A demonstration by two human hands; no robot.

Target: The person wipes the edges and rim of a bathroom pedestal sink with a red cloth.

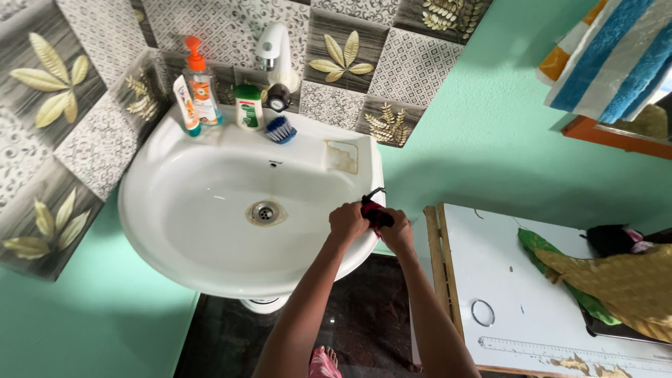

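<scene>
Head view: a small red-and-black cloth [376, 213] is gripped by the left hand [348, 221] and right hand [398, 231] over the sink rim [140, 231]; it looks soft, light, best bunched.

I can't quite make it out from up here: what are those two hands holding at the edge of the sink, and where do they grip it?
Both the left hand and right hand pinch a small red and black cloth, one at each end, over the sink rim.

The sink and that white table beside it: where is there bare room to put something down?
The sink's basin is bare around the drain. The white table is free on its left half, between its wooden edge and the green cloth. The back rim is crowded with bottles and a brush; both hands grip a dark cloth at the right rim.
</scene>
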